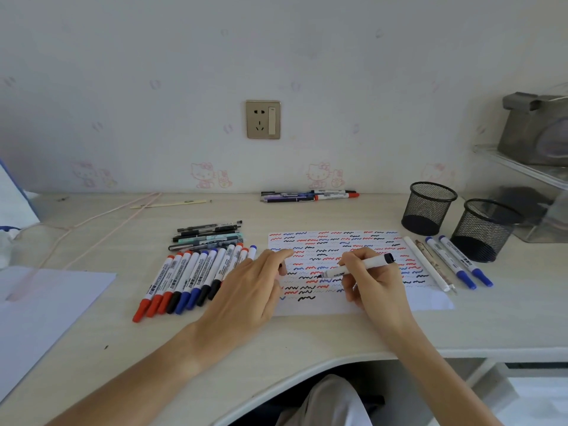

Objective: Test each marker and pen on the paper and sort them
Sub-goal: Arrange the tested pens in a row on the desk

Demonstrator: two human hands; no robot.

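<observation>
- The right hand (373,279) has its grip closed around a white-barrelled marker (356,267), whose black tip touches the paper (362,305) and whose black cap sits on the far end.
- The left hand (249,290) lies flat with straight fingers, pressing the paper's left edge; its grip is open.
- The paper is a white sheet covered with rows of short red, blue and black squiggles; only its near strip is bare. It lies well in from the table's (307,336) curved front edge.
- Just left of the paper lies a row of markers (190,279), side by side and touching, with white barrels and red, black or blue caps. "WHITEBOARD" can be made out on the barrels; smaller print is too small to read.
- Behind that row is a small pile of pens (207,236), dark and pale green.
- Right of the paper lie two blue-capped markers (461,261) and two slim pale pens (430,264), near parallel.
- Behind those stand two black wire-mesh cups (458,219), round and upright, close together.
- At the table's back edge, against the wall, lies another group of pens and markers (307,195).
- A loose white sheet (46,302) lies on the near left corner of the pale wood-grain table.
</observation>
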